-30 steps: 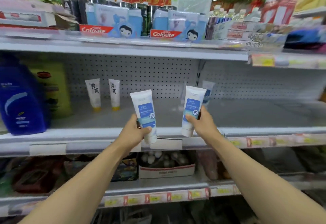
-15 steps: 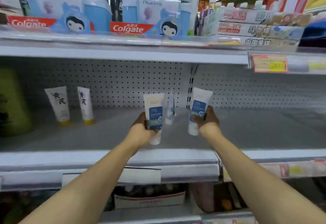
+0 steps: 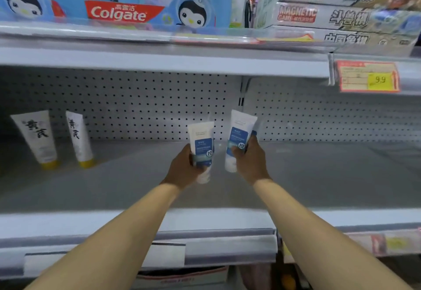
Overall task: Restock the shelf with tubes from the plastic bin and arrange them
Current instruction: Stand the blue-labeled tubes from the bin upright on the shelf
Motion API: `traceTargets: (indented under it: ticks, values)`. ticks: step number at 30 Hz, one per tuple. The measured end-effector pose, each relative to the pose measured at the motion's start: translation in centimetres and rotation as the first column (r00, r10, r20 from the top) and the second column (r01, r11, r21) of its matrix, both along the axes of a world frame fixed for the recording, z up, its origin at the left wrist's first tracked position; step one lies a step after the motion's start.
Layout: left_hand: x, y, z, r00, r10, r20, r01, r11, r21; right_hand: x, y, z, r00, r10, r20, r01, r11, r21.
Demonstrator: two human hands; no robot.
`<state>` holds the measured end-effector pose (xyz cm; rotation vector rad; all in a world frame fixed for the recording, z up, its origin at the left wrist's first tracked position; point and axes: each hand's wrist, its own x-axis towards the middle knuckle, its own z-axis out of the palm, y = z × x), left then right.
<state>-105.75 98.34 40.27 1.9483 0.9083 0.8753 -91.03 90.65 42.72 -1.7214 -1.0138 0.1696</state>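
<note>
Both my arms reach deep into the grey middle shelf (image 3: 319,175). My left hand (image 3: 182,168) grips a white tube with a blue label (image 3: 201,146), held cap down. My right hand (image 3: 251,162) grips a matching white and blue tube (image 3: 239,134), also cap down and tilted slightly right. The two tubes are side by side, a small gap between them, near the pegboard back wall. Whether their caps touch the shelf floor I cannot tell. The plastic bin is out of view.
Two white tubes with black characters and yellow caps (image 3: 38,139) (image 3: 78,139) stand at the shelf's back left. The upper shelf carries Colgate packs (image 3: 118,12) and magnetic game boxes (image 3: 330,13). A yellow price tag (image 3: 368,76) hangs on the right. A cardboard box (image 3: 182,278) sits below.
Both hands have carried their tubes from in front of the shelf edge deeper into the shelf, toward the back wall. The view has moved closer and shifted right.
</note>
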Motion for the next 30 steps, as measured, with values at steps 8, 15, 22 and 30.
traceTargets:
  ticks: [8, 15, 22, 30]
  values:
    - [-0.2, 1.1, -0.2, 0.998, 0.045, -0.036, -0.042, 0.997, 0.066, -0.5, 2.7, -0.4, 0.998, -0.004, 0.07, 0.007, 0.999, -0.044]
    - [-0.9, 0.7, 0.0, 0.997, 0.036, -0.073, -0.035, 0.999, 0.014, -1.0, 4.0, -1.4, 0.997, -0.038, 0.071, 0.044, 0.995, -0.087]
    - [-2.8, 1.0, 0.2, 0.979, 0.058, -0.195, -0.043, 0.996, 0.078, -0.7, 4.0, -2.2, 0.997, -0.018, 0.07, 0.029, 0.987, -0.159]
    - [-4.3, 1.2, 0.6, 0.943, 0.117, -0.312, -0.072, 0.986, 0.153, -0.6, 4.0, -2.4, 0.996, -0.025, 0.089, 0.046, 0.968, -0.247]
